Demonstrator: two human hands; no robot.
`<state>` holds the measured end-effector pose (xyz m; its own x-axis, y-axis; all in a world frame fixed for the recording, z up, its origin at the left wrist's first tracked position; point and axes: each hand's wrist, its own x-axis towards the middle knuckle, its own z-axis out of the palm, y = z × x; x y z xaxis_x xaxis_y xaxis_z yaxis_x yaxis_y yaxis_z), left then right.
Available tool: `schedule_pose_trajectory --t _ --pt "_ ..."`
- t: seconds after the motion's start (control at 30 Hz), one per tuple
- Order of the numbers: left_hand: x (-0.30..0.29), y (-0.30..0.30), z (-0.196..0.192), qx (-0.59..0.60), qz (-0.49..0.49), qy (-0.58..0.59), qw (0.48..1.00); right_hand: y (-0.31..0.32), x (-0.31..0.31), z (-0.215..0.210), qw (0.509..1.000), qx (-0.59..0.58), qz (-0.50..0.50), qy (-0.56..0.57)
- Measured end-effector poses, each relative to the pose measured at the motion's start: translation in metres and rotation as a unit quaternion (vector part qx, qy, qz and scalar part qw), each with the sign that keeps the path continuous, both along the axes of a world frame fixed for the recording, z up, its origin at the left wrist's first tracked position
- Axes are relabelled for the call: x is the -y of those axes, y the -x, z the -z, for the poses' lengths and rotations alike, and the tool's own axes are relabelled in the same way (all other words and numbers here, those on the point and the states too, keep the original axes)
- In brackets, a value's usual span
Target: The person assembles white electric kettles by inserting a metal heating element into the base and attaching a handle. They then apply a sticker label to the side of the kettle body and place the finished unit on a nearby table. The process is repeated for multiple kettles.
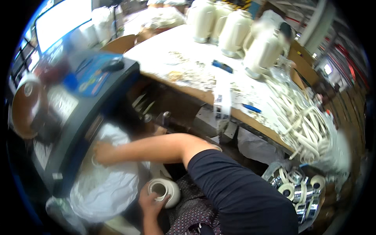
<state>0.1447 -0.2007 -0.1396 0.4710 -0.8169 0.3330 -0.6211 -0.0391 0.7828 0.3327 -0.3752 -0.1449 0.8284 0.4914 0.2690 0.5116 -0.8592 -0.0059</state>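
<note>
Low in front of me, my left hand (150,201) grips a cream, rounded jug body (174,192), its thumb at the round opening that faces up. My right arm, in a dark sleeve, crosses leftward over it. At its end, my right hand (105,153) is closed at the upper part of a large white plastic bag (107,192). A pale curved edge shows beside those fingers, too blurred to name. What lies deeper in the bag is hidden by the crumpled plastic.
A white worktable (184,58) holds several cream jugs (235,33), a blue marker (252,108) and a pile of cream curved handles (305,129). Shiny ringed parts (301,192) fill a bag at lower right. A dark desk (105,94) with a mouse (112,65) stands left.
</note>
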Motion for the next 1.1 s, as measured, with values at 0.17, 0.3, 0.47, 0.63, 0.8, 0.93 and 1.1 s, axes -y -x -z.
schedule_pose_trajectory --t 0.17,0.3,0.47,0.63,0.8,0.93,1.1 --pt "-0.006 0.007 0.009 -0.037 -0.042 -0.043 0.997 0.070 -0.005 -0.071 0.984 0.161 0.012 -0.081" --pt "-0.015 0.009 0.013 0.056 -0.037 -0.030 0.997 0.208 0.024 -0.082 0.969 0.186 0.130 -0.099" --pt "-0.022 0.016 -0.030 0.054 0.031 0.113 0.992 0.398 0.053 -0.041 0.916 -0.114 0.374 -0.088" --pt "-0.009 0.047 -0.104 -0.001 0.012 0.115 0.993 0.423 0.067 -0.090 0.852 -0.170 0.382 -0.315" --pt "0.010 0.091 -0.158 -0.033 -0.013 0.115 0.993 0.404 0.044 -0.186 0.765 -0.011 0.029 -0.644" --pt "0.014 0.108 -0.167 0.050 -0.040 0.067 0.996 0.403 0.017 -0.207 0.939 0.089 -0.023 -0.330" --pt "0.018 0.126 -0.155 0.108 -0.047 0.077 0.990 0.397 0.027 -0.191 0.982 -0.066 -0.073 -0.159"
